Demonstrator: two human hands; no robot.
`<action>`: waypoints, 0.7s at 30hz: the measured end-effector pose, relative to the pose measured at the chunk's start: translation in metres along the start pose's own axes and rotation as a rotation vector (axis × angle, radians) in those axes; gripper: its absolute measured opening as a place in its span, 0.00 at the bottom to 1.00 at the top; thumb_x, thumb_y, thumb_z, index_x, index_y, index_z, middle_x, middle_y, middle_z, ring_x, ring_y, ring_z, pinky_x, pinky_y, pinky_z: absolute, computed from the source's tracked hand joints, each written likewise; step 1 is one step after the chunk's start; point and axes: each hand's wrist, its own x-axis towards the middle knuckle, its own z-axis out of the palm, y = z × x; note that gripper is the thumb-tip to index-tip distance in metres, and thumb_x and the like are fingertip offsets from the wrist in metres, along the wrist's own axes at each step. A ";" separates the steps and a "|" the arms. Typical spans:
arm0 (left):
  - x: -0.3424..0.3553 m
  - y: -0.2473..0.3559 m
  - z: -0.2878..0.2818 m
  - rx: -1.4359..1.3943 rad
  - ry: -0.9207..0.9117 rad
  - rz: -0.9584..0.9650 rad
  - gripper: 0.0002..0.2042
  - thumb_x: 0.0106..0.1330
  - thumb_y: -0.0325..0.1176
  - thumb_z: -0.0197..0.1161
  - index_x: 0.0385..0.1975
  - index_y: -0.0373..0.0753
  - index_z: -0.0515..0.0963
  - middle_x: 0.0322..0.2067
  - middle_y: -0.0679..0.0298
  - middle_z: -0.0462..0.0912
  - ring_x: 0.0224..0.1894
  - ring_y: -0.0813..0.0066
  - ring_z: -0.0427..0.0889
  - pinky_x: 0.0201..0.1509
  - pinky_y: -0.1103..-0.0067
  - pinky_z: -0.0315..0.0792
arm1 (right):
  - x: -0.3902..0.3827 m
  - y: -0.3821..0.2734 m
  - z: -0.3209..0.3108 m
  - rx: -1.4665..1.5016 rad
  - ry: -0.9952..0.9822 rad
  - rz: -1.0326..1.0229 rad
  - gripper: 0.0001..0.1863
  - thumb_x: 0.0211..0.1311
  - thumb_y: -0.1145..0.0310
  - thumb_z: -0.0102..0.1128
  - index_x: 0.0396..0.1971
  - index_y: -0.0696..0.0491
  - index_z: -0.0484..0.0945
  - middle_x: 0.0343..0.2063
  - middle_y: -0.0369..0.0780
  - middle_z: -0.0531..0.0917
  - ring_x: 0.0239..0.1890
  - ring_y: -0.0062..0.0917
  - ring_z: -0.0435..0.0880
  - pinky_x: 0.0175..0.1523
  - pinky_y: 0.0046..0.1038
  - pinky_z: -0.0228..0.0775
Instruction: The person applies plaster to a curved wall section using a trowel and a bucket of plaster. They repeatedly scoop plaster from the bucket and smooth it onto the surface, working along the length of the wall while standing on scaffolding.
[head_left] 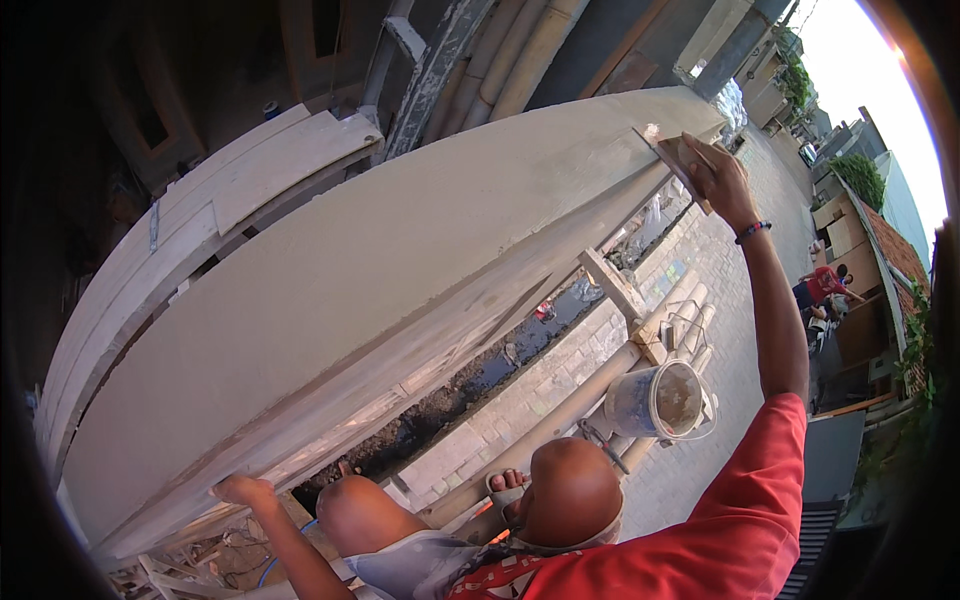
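A long grey surface of smoothed wet plaster (380, 230) sweeps from the lower left to the upper right. At its far right end my right hand (728, 185) is closed on a plastering float (684, 172), tilted against the plaster's edge. A dark bracelet circles that wrist. My left hand (247, 490) grips the near lower edge of the plastered slab at the lower left, its fingertips partly hidden. Beneath my right arm stands a mortar-smeared bucket (672, 400) with a wire handle, far from either hand.
Bamboo poles (570, 395) lashed with wood form a scaffold under my knees and foot. Below the slab runs a dark, wet gutter (480, 372) with litter. Pale boards (250, 170) curve along the slab's far side. A person in red (825, 285) is on the paved street (745, 290).
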 end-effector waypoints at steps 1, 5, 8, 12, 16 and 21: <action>0.014 -0.004 0.000 -0.034 -0.004 -0.029 0.19 0.71 0.35 0.45 0.56 0.30 0.67 0.53 0.53 0.75 0.49 0.58 0.77 0.57 0.64 0.72 | 0.016 0.033 0.000 -0.069 0.026 0.040 0.25 0.57 0.74 0.54 0.57 0.47 0.76 0.46 0.50 0.82 0.46 0.44 0.82 0.55 0.36 0.70; -0.043 0.019 0.027 0.173 0.025 -0.038 0.27 0.73 0.45 0.36 0.60 0.26 0.63 0.59 0.49 0.69 0.55 0.57 0.73 0.63 0.65 0.66 | 0.005 0.065 -0.004 0.147 0.353 0.308 0.26 0.57 0.71 0.57 0.59 0.49 0.73 0.43 0.50 0.83 0.43 0.37 0.84 0.49 0.35 0.75; -0.059 0.050 0.033 0.136 0.163 -0.109 0.26 0.73 0.44 0.37 0.59 0.28 0.66 0.57 0.51 0.72 0.53 0.57 0.74 0.62 0.65 0.68 | -0.048 -0.028 0.038 0.858 0.442 0.444 0.32 0.58 0.77 0.58 0.65 0.53 0.63 0.34 0.41 0.79 0.34 0.21 0.81 0.33 0.23 0.75; -0.105 0.054 0.053 0.244 0.103 -0.137 0.31 0.73 0.49 0.33 0.58 0.23 0.65 0.56 0.48 0.71 0.54 0.55 0.73 0.63 0.64 0.68 | -0.092 -0.048 0.105 1.165 0.582 0.510 0.34 0.61 0.77 0.57 0.68 0.53 0.58 0.31 0.34 0.74 0.33 0.17 0.76 0.31 0.23 0.78; 0.006 0.020 0.015 0.155 0.087 -0.059 0.32 0.73 0.50 0.33 0.58 0.24 0.66 0.56 0.48 0.72 0.54 0.57 0.73 0.64 0.63 0.67 | -0.047 -0.083 0.111 1.281 0.738 0.487 0.31 0.62 0.76 0.56 0.66 0.55 0.62 0.27 0.32 0.73 0.29 0.12 0.73 0.27 0.19 0.71; -0.027 0.010 0.028 0.199 0.097 -0.205 0.31 0.73 0.52 0.34 0.62 0.31 0.64 0.60 0.54 0.70 0.60 0.62 0.69 0.67 0.66 0.62 | -0.046 -0.063 0.110 0.944 0.582 0.489 0.28 0.61 0.77 0.57 0.63 0.54 0.67 0.21 0.30 0.69 0.22 0.12 0.67 0.24 0.19 0.64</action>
